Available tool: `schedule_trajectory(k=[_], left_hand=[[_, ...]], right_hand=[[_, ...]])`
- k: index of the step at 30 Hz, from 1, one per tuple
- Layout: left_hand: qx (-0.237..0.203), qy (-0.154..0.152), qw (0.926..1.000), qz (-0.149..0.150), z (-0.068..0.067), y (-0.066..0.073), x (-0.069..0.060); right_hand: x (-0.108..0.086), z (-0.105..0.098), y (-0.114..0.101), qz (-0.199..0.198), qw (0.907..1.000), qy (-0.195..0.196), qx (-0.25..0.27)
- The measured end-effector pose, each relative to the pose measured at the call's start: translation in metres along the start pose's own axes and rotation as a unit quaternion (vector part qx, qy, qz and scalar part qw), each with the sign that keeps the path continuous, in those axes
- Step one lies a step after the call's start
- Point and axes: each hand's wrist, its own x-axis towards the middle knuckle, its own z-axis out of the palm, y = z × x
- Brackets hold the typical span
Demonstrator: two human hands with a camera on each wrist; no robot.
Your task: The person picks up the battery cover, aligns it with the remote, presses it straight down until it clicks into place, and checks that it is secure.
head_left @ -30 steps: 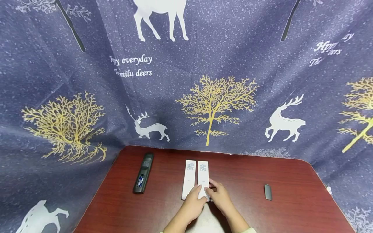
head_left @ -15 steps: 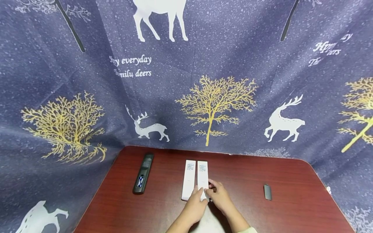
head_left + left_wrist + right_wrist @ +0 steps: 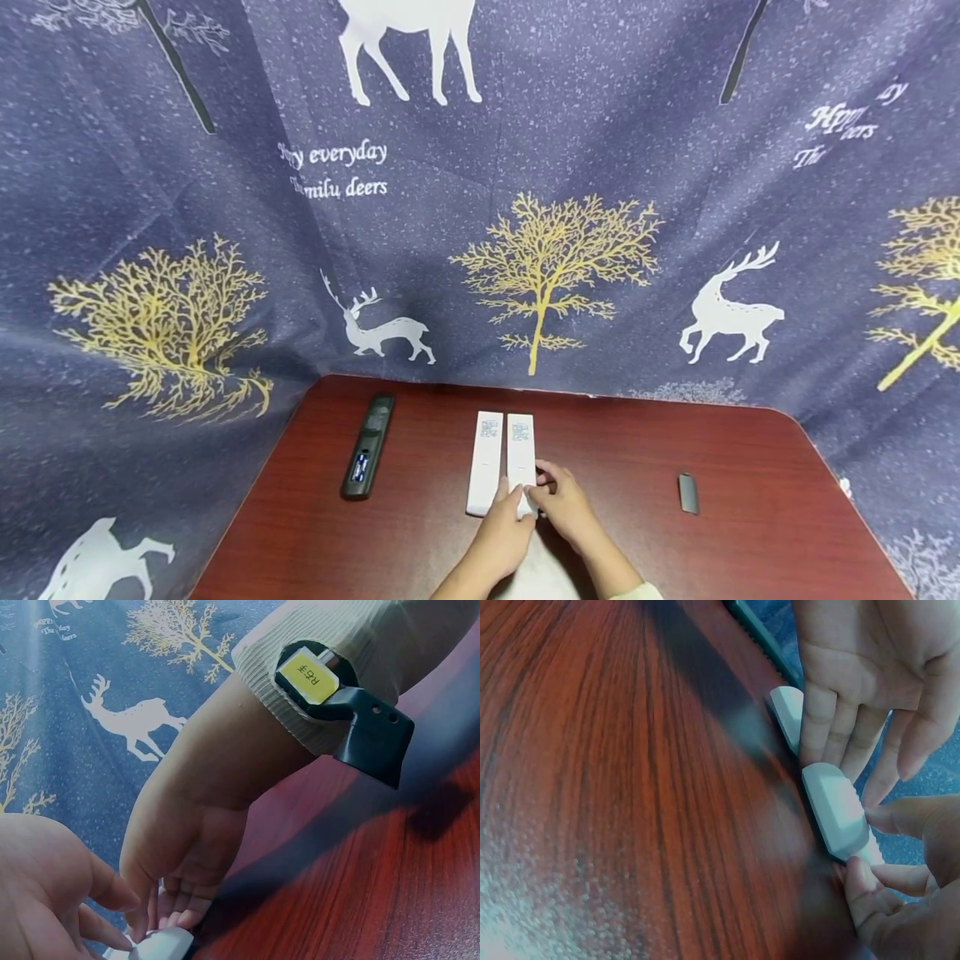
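Observation:
Two white remote controls lie back up, side by side on the table. Both hands are at the near end of the right-hand white remote control (image 3: 521, 442). My left hand (image 3: 501, 537) holds it from the left, its fingers along the side facing the other white remote control (image 3: 486, 462). From the right, my right hand (image 3: 568, 510) grips the same end between thumb and fingers. In the right wrist view, fingertips of both hands meet at the rounded end of the remote. The fingers partly hide the lower part of its back.
A black remote control (image 3: 369, 446) lies at the left with its battery compartment uncovered and batteries showing. A small dark battery cover (image 3: 687, 493) lies at the right. The red-brown table (image 3: 615, 450) ends against a blue cloth (image 3: 420, 250) with deer and trees.
Over the last second my left hand has shifted slightly right and toward me at the remote's near end. My right hand stays almost where it was.

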Motion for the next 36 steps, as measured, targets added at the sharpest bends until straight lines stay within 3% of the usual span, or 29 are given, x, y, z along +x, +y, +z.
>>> schedule_trajectory(k=[16,27,36], left_hand=[[0.003,0.001,1.0,0.0,-0.001,0.002,-0.001],[0.002,0.025,0.9994,0.025,-0.006,0.004,-0.004],[0.006,0.045,0.9983,0.035,-0.014,0.004,-0.003]], right_hand=[[-0.001,0.0,-0.001,-0.003,1.0,0.007,-0.001],[0.001,-0.001,-0.002,0.016,0.9983,0.011,0.056],[0.0,-0.001,-0.006,0.015,0.9983,0.017,0.055]])
